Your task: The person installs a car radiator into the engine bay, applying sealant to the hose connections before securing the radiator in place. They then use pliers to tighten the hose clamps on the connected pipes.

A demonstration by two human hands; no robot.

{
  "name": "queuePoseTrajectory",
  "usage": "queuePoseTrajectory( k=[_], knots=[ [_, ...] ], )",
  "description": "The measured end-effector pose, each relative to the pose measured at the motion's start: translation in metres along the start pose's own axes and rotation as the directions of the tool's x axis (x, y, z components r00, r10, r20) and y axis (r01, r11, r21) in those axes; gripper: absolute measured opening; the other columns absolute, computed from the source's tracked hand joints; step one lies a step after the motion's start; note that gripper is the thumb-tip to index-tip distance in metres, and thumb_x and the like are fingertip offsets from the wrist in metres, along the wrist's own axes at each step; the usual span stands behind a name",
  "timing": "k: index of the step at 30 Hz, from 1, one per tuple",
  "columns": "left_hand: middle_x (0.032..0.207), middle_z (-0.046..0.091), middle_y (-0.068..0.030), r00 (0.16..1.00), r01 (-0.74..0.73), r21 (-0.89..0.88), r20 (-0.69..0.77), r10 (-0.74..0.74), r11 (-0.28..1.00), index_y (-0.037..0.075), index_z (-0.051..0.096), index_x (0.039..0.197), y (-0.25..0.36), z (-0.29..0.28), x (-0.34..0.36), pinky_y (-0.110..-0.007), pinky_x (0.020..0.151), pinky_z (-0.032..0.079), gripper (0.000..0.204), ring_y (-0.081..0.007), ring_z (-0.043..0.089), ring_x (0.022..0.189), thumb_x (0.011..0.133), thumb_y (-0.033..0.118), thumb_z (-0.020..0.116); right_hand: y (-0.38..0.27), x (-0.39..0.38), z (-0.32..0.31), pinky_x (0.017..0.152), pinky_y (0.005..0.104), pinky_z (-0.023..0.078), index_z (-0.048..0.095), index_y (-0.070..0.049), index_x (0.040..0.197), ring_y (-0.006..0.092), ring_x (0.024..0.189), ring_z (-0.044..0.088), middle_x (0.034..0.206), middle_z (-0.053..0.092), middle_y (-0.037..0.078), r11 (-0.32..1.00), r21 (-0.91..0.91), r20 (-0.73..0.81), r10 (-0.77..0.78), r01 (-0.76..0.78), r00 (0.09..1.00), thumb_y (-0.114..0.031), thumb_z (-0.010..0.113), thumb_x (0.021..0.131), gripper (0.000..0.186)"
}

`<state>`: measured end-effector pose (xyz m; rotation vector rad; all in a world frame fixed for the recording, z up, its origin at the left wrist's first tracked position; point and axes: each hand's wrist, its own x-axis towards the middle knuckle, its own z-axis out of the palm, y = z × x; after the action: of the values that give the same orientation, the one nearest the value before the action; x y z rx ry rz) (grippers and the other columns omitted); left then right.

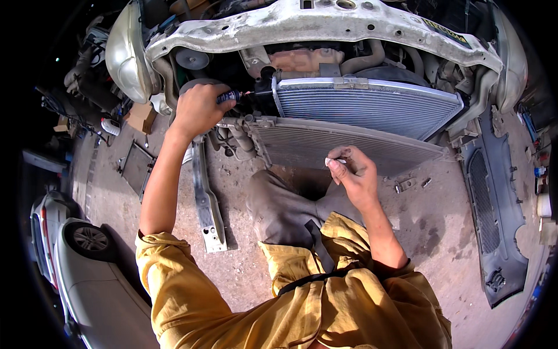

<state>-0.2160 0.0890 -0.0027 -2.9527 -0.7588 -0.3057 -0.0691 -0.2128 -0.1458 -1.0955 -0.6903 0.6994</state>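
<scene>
My left hand is wrapped round a small dark blue bottle with pale marking, held sideways. Its thin pinkish tip points right, toward the black end fitting at the left end of the silver radiator; whether they touch I cannot tell. In front of my lap, my right hand is closed in a pinch on a small white scrap, perhaps tissue or a cap. Its fingers are smudged dark. Just beyond that hand, a greyish condenser leans below the radiator.
A dented white crossbeam spans the car's front between headlights. A metal bar lies on the ground to the left, and a dark bumper cover to the right. Metal brackets lie nearby. A silver car stands at lower left.
</scene>
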Motion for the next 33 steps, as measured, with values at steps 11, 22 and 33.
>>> queuePoseTrajectory(
  k=[11, 22, 33],
  knots=[
    [0.087, 0.072, -0.0153, 0.996, -0.085, 0.237, 0.027, 0.081, 0.968, 0.008, 0.076, 0.089, 0.021, 0.002, 0.012, -0.047, 0.072, 0.056, 0.023, -0.0362, 0.071, 0.082, 0.083, 0.029, 0.075, 0.004, -0.010, 0.002, 0.072, 0.0219, 0.047, 0.066, 0.000, 0.110, 0.0059, 0.082, 0.057, 0.094, 0.064, -0.001, 0.999, -0.043, -0.007, 0.031, -0.032, 0.999, -0.016, 0.073, 0.096, 0.022],
    [0.082, 0.072, -0.0148, 0.978, -0.195, 0.425, 0.153, 0.142, 0.884, 0.006, 0.075, 0.083, 0.043, -0.004, 0.011, -0.044, 0.069, 0.057, 0.020, -0.0329, 0.072, 0.080, 0.083, 0.026, 0.074, 0.003, -0.011, 0.006, 0.078, 0.0236, 0.046, 0.066, 0.000, 0.109, 0.0072, 0.089, 0.057, 0.100, 0.065, 0.000, 0.993, -0.112, -0.027, 0.028, -0.031, 0.999, -0.016, 0.073, 0.095, 0.022],
    [0.094, 0.075, -0.0139, 0.992, 0.109, -0.641, 0.114, -0.046, 0.759, 0.002, 0.072, 0.120, 0.045, -0.031, -0.058, -0.032, 0.079, 0.054, 0.043, -0.0197, 0.070, 0.084, 0.088, 0.030, 0.079, -0.029, 0.022, 0.012, 0.082, 0.0238, 0.050, 0.067, -0.001, 0.108, 0.0080, 0.094, 0.060, 0.104, 0.066, 0.001, 0.997, 0.024, 0.071, -0.075, 0.074, 0.995, -0.013, 0.075, 0.093, 0.020]
  ],
)
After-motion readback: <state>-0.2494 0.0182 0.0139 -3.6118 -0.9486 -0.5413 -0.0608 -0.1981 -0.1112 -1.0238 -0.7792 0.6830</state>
